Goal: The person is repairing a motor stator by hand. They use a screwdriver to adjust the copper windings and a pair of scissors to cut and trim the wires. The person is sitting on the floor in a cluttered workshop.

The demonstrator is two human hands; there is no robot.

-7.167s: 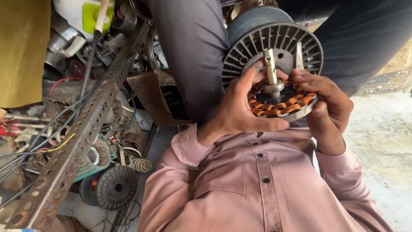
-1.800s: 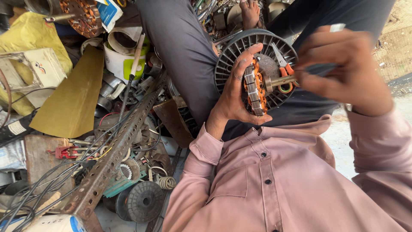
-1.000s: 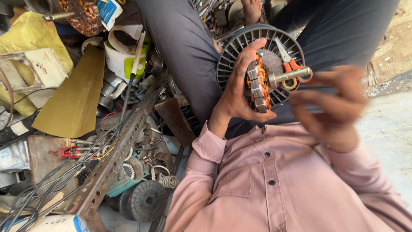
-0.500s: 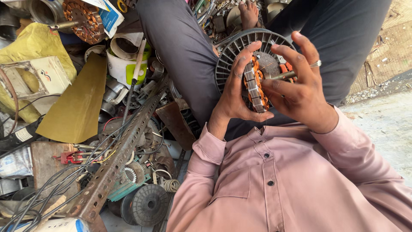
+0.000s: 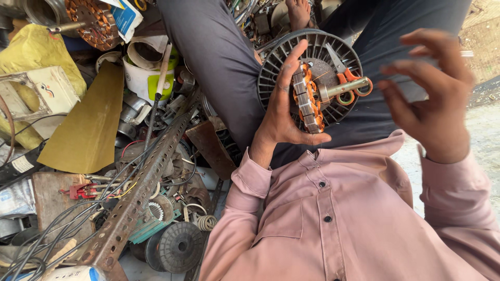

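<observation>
The stator [image 5: 307, 99] is sitting in the left hand [image 5: 284, 112], before the finned housing [image 5: 312, 52]; scissors [image 5: 349, 78] are lying on it.

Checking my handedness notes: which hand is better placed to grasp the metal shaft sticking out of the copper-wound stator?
Probably the right hand: it hovers open beside the steel shaft, while the left hand clasps the round copper-wound stator.
</observation>
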